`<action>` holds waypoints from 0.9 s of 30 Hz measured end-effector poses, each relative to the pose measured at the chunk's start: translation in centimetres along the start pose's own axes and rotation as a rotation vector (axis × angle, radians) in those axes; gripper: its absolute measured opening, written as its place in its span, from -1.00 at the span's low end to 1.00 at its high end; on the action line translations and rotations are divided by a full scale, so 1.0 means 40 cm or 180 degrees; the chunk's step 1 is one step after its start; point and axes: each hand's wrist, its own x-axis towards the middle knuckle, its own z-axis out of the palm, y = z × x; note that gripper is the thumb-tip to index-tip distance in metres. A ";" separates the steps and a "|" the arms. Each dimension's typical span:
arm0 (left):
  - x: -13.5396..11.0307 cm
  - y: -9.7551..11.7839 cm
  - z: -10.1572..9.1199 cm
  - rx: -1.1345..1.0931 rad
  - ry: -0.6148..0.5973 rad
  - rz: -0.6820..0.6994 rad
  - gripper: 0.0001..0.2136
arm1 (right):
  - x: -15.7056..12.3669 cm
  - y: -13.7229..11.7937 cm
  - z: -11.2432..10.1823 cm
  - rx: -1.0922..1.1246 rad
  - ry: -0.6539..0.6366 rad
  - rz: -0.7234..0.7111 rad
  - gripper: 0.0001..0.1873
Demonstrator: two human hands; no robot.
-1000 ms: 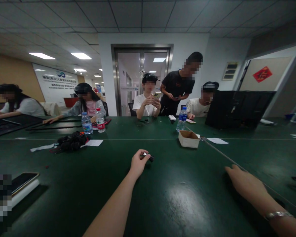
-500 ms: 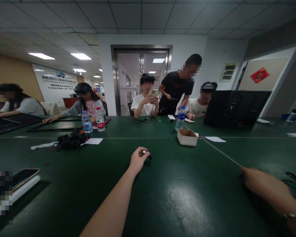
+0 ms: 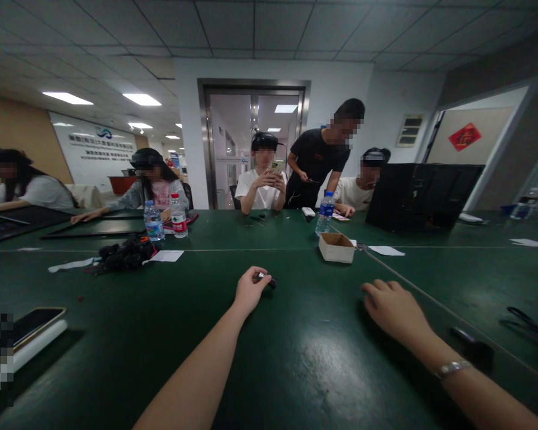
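Observation:
My left hand (image 3: 250, 290) is stretched out over the green table (image 3: 296, 358), fingers pinched on a small black and silver part (image 3: 266, 279) just above the surface. My right hand (image 3: 392, 307) hovers low over the table to the right, fingers curled downward with nothing visible in them. A small open cardboard box (image 3: 336, 247) sits beyond, between the two hands. A small black object (image 3: 473, 344) lies on the table just right of my right wrist.
Several people sit or stand at the far side. Water bottles (image 3: 153, 221) and a bottle (image 3: 324, 214), a black bundle (image 3: 123, 256), paper slips (image 3: 167, 255), a phone (image 3: 36, 323) at left, a black case (image 3: 424, 196) and scissors (image 3: 526, 318) at right.
My right hand swung out to the right, then came back left and forward to the middle of the table. My left hand stayed put with the small part.

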 end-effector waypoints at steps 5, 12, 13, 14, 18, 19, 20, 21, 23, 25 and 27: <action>0.011 -0.016 -0.004 -0.0068 -0.0198 -0.0001 -0.79 | 0.053 -0.255 0.036 0.1581 -0.0215 -0.0636 -0.50; 0.032 -0.032 -0.022 -0.0511 -0.0079 0.0173 -0.72 | 0.145 -0.497 0.076 0.2602 -0.0176 -0.0921 -0.67; 0.037 -0.035 -0.028 -0.0526 -0.0087 0.0143 -0.71 | 0.156 -0.506 0.086 0.2655 -0.0220 -0.0842 -0.70; 0.042 -0.038 -0.034 -0.0537 -0.0103 0.0108 -0.70 | 0.165 -0.509 0.095 0.2686 -0.0252 -0.0765 -0.71; 0.057 -0.042 -0.046 -0.0517 -0.0201 0.0059 -0.71 | 0.180 -0.491 0.127 0.2824 -0.0266 -0.0744 -0.74; 0.058 -0.041 -0.046 -0.0492 -0.0241 0.0059 -0.72 | 0.181 -0.486 0.131 0.2877 -0.0264 -0.0760 -0.76; 0.058 -0.040 -0.046 -0.0471 -0.0278 0.0062 -0.72 | 0.181 -0.482 0.134 0.2924 -0.0263 -0.0773 -0.77; 0.058 -0.038 -0.046 -0.0459 -0.0304 0.0074 -0.73 | 0.180 -0.479 0.136 0.2958 -0.0267 -0.0792 -0.78; 0.056 -0.035 -0.045 -0.0458 -0.0308 0.0096 -0.73 | 0.179 -0.478 0.137 0.2987 -0.0264 -0.0831 -0.78; 0.053 -0.031 -0.045 -0.0464 -0.0252 0.0133 -0.72 | 0.177 -0.479 0.137 0.2975 -0.0287 -0.0885 -0.77; 0.051 -0.029 -0.045 -0.0454 -0.0173 0.0209 -0.72 | 0.176 -0.479 0.138 0.2959 -0.0329 -0.0919 -0.77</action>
